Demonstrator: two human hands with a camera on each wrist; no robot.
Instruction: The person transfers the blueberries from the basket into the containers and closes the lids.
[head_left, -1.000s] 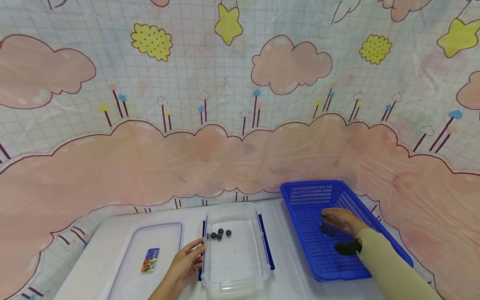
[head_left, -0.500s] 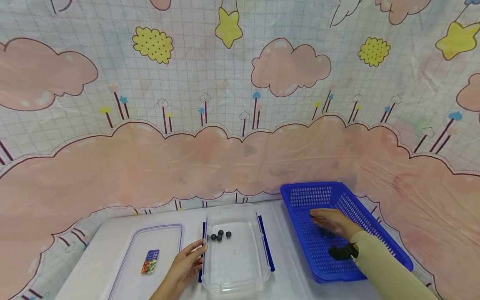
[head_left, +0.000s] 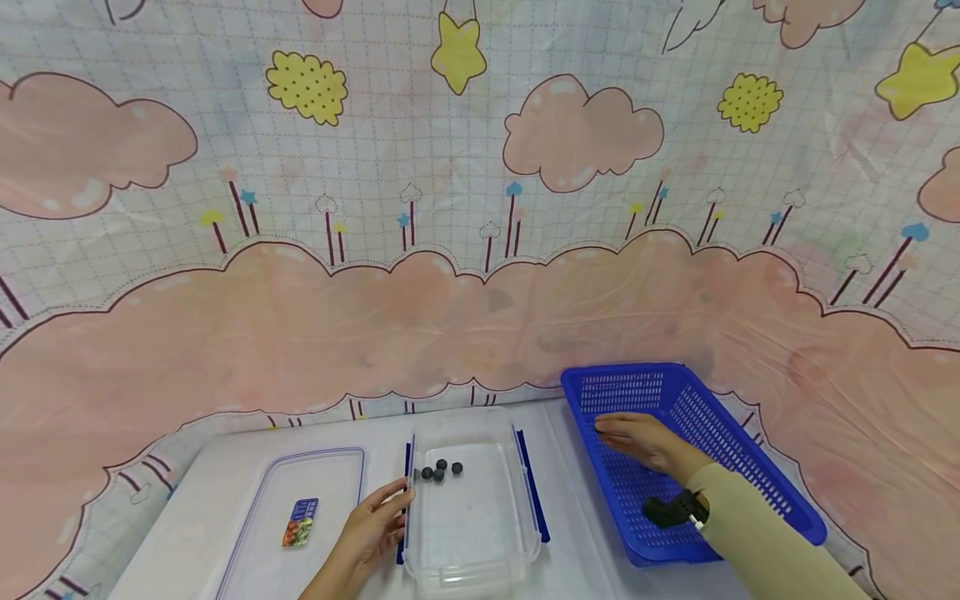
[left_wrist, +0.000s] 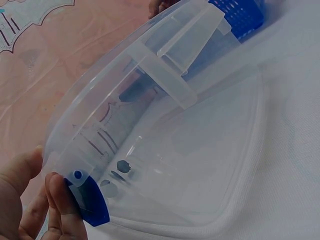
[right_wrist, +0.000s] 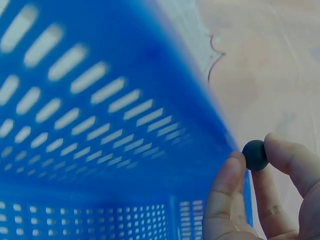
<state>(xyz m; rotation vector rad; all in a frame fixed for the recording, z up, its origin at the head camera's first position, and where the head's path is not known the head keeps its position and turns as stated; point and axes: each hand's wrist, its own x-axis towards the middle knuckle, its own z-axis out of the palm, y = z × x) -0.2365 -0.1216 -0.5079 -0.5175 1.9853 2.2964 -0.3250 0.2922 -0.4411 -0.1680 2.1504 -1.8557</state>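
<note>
Right hand [head_left: 647,442] — grip pinching dark ball [right_wrist: 255,155] near left edge of blue basket [head_left: 622,396]. Left hand [head_left: 375,517] — grip holding left edge of clear container [head_left: 472,517]; four balls [head_left: 441,465] near its back-left corner.

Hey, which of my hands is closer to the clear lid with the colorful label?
Left. Your left hand is beside the right edge of the clear lid, holding the clear container; your right hand is farther off, across the container, over the blue basket.
</note>
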